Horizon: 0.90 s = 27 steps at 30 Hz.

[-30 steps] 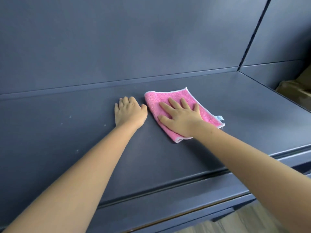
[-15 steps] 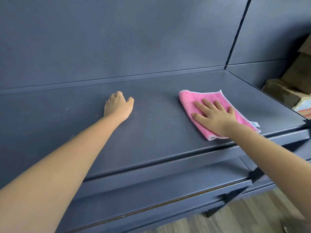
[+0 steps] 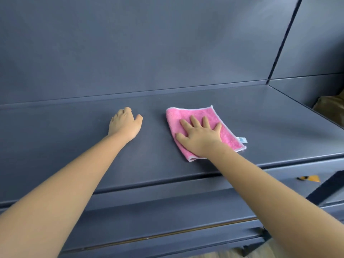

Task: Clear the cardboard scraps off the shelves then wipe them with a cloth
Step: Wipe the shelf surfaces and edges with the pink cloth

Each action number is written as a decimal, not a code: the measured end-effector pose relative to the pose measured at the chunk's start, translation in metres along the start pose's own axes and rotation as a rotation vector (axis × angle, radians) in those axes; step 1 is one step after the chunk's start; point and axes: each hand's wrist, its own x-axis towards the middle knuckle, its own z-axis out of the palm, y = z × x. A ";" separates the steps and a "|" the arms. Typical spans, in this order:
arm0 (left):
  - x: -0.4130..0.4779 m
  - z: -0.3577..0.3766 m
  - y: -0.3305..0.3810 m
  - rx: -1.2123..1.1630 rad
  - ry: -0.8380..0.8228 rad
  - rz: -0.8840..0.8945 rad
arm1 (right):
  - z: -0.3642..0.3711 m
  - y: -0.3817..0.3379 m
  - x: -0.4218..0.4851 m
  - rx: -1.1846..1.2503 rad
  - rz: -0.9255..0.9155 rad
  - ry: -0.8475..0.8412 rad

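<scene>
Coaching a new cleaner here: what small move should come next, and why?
Probably slide the right hand, pressed flat on the pink cloth, along the shelf toward its bare right end; the left hand rests on the other side.

No legible text anywhere. Small white-and-blue tag (image 3: pixel 243 140) on the pink cloth (image 3: pixel 195 116), at the corner just right of the right hand (image 3: pixel 200 135): print too small to read. Orange-yellow sticker (image 3: pixel 310 178) on the shelf's front edge, below and right of that hand: markings blurred
</scene>
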 end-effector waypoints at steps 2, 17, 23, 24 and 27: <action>0.007 0.000 0.001 0.005 -0.009 0.009 | 0.002 -0.008 -0.014 0.007 -0.058 0.004; 0.050 0.017 -0.016 0.018 -0.035 0.081 | -0.012 0.054 0.040 -0.023 0.248 -0.037; 0.054 0.021 -0.018 0.024 -0.027 0.094 | -0.013 0.017 0.131 0.017 0.286 -0.044; 0.054 0.022 -0.019 0.030 -0.028 0.098 | -0.012 0.008 0.141 0.020 0.277 -0.044; 0.055 0.023 -0.019 0.046 -0.037 0.105 | -0.006 -0.022 0.158 0.012 0.227 -0.047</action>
